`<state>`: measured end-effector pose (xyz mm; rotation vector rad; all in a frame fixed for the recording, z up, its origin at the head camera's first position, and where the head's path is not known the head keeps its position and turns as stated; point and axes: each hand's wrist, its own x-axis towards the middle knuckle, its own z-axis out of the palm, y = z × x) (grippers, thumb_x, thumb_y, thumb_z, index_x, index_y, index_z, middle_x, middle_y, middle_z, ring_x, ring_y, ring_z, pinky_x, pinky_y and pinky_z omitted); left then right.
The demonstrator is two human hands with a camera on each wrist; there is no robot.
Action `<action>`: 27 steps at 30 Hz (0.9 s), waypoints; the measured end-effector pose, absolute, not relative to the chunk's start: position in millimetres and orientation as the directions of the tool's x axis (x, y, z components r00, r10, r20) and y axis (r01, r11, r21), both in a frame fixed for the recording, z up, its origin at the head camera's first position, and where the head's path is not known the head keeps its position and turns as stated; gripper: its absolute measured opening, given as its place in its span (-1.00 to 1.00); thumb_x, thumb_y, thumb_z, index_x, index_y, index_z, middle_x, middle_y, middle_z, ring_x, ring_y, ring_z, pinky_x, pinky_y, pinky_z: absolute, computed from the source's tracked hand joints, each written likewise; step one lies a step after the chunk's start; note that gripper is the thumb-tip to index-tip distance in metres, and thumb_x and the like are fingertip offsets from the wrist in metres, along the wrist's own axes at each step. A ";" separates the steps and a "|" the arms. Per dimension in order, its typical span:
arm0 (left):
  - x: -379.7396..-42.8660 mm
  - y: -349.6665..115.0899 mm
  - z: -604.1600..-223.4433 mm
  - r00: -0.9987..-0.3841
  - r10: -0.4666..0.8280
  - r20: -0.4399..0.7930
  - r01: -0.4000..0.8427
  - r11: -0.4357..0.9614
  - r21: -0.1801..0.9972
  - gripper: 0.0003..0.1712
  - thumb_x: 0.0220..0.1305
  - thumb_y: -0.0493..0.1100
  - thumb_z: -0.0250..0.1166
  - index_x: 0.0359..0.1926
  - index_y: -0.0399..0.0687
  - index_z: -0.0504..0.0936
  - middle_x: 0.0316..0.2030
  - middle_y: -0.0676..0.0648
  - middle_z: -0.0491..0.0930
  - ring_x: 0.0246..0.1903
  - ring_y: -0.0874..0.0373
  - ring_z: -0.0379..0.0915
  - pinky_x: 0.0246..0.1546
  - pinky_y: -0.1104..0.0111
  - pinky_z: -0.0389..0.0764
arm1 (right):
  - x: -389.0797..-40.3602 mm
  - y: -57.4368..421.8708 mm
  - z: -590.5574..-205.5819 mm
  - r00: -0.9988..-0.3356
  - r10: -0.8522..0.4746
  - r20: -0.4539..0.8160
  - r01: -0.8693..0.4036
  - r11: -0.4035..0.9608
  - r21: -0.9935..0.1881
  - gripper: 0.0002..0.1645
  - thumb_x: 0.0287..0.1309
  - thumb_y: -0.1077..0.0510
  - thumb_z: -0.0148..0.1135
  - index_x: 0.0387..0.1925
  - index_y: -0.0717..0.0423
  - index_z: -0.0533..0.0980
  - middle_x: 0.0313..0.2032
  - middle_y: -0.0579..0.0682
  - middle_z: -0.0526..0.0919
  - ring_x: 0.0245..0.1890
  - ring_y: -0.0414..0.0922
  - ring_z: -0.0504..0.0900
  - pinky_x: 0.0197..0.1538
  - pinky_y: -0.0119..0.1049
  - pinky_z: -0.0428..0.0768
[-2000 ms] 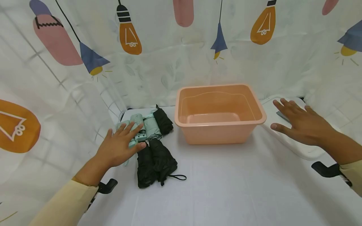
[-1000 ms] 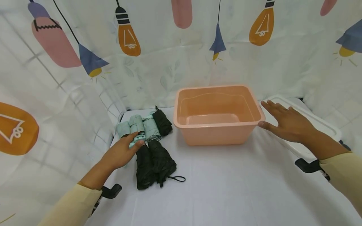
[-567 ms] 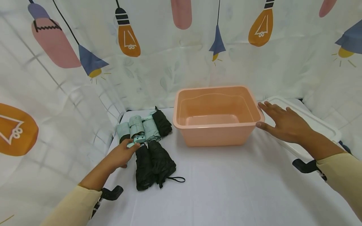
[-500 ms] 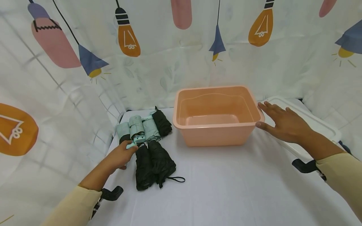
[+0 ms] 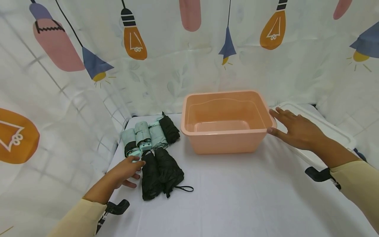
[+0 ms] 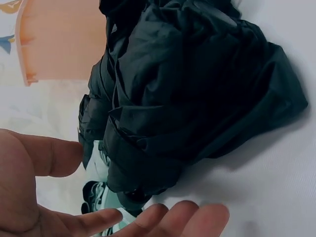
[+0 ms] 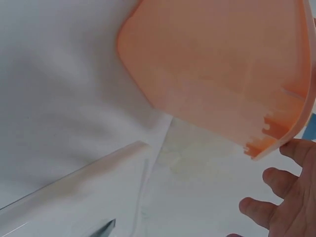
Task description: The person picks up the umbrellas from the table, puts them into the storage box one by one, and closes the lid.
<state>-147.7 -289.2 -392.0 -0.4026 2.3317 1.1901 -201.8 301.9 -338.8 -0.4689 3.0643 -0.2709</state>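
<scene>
My left hand (image 5: 125,171) is beside the left of two black rolled-cloth bundles (image 5: 151,176), fingers loosely spread and gripping nothing. In the left wrist view, that dark bundle (image 6: 168,89) shows creased fabric just past the fingertips. The second black bundle (image 5: 168,168) lies against it, with a thin cord loop at its near end. Behind them sit several pale green rolled bundles (image 5: 143,131) and another black roll (image 5: 169,127). My right hand (image 5: 300,131) has its fingers straight at the right rim of a peach plastic basin (image 5: 225,143); in the right wrist view a fingertip touches that rim.
A white lid-like tray (image 5: 334,126) lies right of the basin, partly under my right forearm. All of it stands on a table with a white cloth (image 5: 231,194). A printed curtain (image 5: 177,59) hangs behind and at both sides.
My left hand has drawn back toward me from the green bundles to beside the black ones. My right hand has moved left from over the tray to the basin's rim.
</scene>
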 end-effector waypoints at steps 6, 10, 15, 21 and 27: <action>-146.6 -288.6 -394.3 -0.826 -0.005 -0.564 -0.492 0.495 0.716 -0.18 0.58 0.02 0.07 0.52 -0.40 -0.08 0.26 -0.58 0.28 0.07 -0.39 0.52 -0.25 -0.09 0.72 | -202.6 303.2 -337.6 -0.957 -0.287 -0.045 -0.274 0.942 -0.193 0.06 0.40 -0.49 -0.06 0.66 -0.12 -0.16 0.60 0.25 -0.13 0.51 0.41 -0.05 0.28 0.53 0.16; -145.9 -286.9 -396.9 -0.819 -0.010 -0.574 -0.506 0.486 0.713 -0.16 0.56 0.01 0.09 0.53 -0.37 -0.09 0.28 -0.59 0.24 0.06 -0.37 0.53 -0.26 -0.09 0.73 | -204.0 304.3 -337.7 -0.956 -0.285 -0.064 -0.266 0.941 -0.210 0.05 0.40 -0.49 -0.05 0.65 -0.15 -0.16 0.61 0.21 -0.22 0.55 0.33 -0.22 0.24 0.55 0.20; -145.1 -286.9 -402.4 -0.815 -0.013 -0.579 -0.518 0.466 0.718 -0.14 0.55 0.00 0.12 0.53 -0.36 -0.12 0.28 -0.60 0.22 0.06 -0.38 0.53 -0.27 -0.08 0.73 | -206.8 305.0 -338.5 -0.957 -0.282 -0.073 -0.263 0.943 -0.205 0.05 0.40 -0.49 -0.06 0.65 -0.14 -0.16 0.61 0.23 -0.26 0.56 0.33 -0.30 0.23 0.58 0.17; -144.2 -286.8 -405.5 -0.805 -0.017 -0.593 -0.543 0.426 0.724 -0.12 0.54 -0.02 0.14 0.53 -0.41 -0.12 0.28 -0.58 0.22 0.06 -0.36 0.53 -0.23 -0.07 0.73 | -208.4 305.6 -338.8 -0.960 -0.265 -0.087 -0.242 0.947 -0.210 0.08 0.39 -0.51 -0.06 0.65 -0.13 -0.18 0.60 0.23 -0.29 0.55 0.34 -0.33 0.19 0.62 0.15; -142.7 -285.9 -407.1 -0.789 0.003 -0.614 -0.569 0.375 0.732 -0.20 0.52 -0.03 0.14 0.43 -0.55 0.04 0.32 -0.55 0.18 0.12 -0.37 0.49 -0.17 -0.07 0.72 | -208.3 304.6 -338.2 -0.959 -0.269 -0.093 -0.241 0.942 -0.233 0.08 0.39 -0.50 -0.05 0.65 -0.14 -0.19 0.61 0.22 -0.29 0.55 0.33 -0.31 0.18 0.61 0.19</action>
